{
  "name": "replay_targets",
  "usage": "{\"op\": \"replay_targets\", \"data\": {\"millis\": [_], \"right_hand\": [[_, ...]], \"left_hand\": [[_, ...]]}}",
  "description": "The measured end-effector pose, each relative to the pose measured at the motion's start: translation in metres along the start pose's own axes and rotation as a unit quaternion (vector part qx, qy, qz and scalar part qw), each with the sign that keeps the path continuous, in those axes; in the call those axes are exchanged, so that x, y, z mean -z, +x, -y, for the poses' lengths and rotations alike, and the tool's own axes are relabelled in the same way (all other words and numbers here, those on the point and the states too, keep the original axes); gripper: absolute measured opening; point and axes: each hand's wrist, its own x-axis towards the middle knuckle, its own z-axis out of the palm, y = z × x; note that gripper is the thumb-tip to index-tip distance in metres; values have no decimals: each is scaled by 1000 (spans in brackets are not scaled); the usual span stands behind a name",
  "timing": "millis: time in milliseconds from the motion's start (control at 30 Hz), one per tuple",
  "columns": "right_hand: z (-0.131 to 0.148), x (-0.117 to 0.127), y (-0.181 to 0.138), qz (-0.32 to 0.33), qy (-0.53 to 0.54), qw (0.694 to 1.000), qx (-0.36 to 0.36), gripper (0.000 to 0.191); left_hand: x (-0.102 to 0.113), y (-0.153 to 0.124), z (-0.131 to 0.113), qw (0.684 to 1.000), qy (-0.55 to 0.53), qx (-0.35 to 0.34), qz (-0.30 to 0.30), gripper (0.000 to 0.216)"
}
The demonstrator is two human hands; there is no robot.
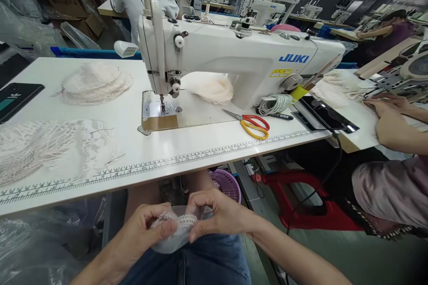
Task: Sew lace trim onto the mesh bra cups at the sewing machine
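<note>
Over my lap, below the table's front edge, a small piece of sheer white fabric with a lace edge (174, 241) is stretched between my hands. My left hand (150, 227) pinches its left side between thumb and fingers. On the other side, my right hand (214, 218) grips the fabric close to the lace trim. Above them on the table stands a white JUKI sewing machine (234, 49). A stack of pale fabric pieces (95, 83) lies left of the needle, and lace pieces (50, 149) are spread nearer the front. More pale fabric (214, 90) rests under the machine arm.
Scissors with red and yellow handles (254, 125) lie beside a coiled cord (274, 104) on the table (194, 142). A phone (18, 98) is at the left edge. A purple basket (227, 185) and red stool (310, 205) stand below. A co-worker's hands (384, 109) work at right.
</note>
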Motion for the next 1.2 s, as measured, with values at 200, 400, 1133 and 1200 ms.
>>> {"op": "replay_targets", "data": {"millis": [200, 400, 1133, 1200], "right_hand": [[-5, -1, 7, 8, 38, 998, -40, 30], [-15, -2, 8, 23, 83, 994, -65, 36], [-10, 7, -9, 35, -28, 993, 108, 34], [-12, 4, -6, -81, -165, 961, 205, 22]], "left_hand": [[7, 0, 7, 1000, 0, -15, 18, 42], [6, 8, 9, 999, 18, -33, 29, 48], [-6, 4, -25, 994, -7, -35, 104, 31], [-3, 7, -31, 992, -43, -29, 119, 29]]}}
